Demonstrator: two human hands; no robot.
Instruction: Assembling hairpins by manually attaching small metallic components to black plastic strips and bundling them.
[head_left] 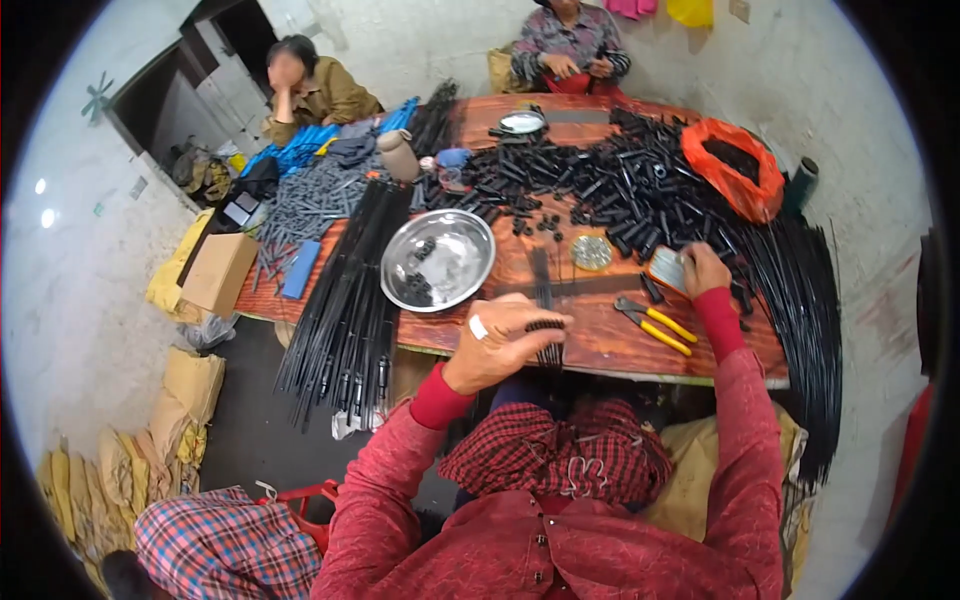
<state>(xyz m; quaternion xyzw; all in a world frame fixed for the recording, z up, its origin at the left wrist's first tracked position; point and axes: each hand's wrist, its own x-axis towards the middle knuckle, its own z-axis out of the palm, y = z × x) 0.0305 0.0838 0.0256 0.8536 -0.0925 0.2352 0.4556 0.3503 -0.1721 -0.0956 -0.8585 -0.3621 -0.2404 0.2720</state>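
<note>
My left hand (505, 338) is closed, thumb and fingers around a short dark ridged piece (546, 325) whose exact kind I cannot make out. It is over a small bundle of thin black rods (543, 280) lying across the table's front edge. My right hand (706, 270) is at the right, its fingers bent together at the rim of a small pale tray (667, 270) with an orange edge. Whatever is in those fingers is hidden. Yellow-handled pliers (655, 325) lie between my hands, below a round dish of small shiny metal parts (591, 252).
A steel bowl (462, 262) with some black pieces stands left of my left hand, beside long black rods (345, 300). Black tubular parts (640, 190) are heaped behind, near an orange bag (735, 150). Grey parts (310, 205) cover the left. Two people sit across the table.
</note>
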